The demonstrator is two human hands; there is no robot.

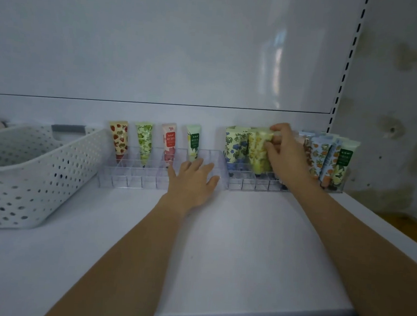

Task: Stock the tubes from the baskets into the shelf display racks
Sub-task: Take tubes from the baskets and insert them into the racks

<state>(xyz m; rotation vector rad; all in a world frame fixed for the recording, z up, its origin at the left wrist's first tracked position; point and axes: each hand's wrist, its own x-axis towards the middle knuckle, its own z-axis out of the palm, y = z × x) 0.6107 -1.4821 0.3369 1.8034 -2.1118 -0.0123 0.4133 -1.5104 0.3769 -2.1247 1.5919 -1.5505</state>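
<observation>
Both forearms reach in from the front edge of the white shelf toward its back edge, where two clear racks stand side by side. My left hand lies with fingers straight and spread on the right end of the left rack, holding nothing. My right hand grips the yellow tube near its top, between thumb and curled fingers. That tube stands cap-down in the back row of the right rack, just beside a blue-flowered tube. Past my wrist, at that rack's right end, a cluster of tubes leans together. Four tubes stand apart along the left rack's back row: strawberry tube, green-leaf tube, pink tube, pale green tube. A white perforated basket sits at the shelf's left edge, just beside the left rack; I cannot make out its contents
</observation>
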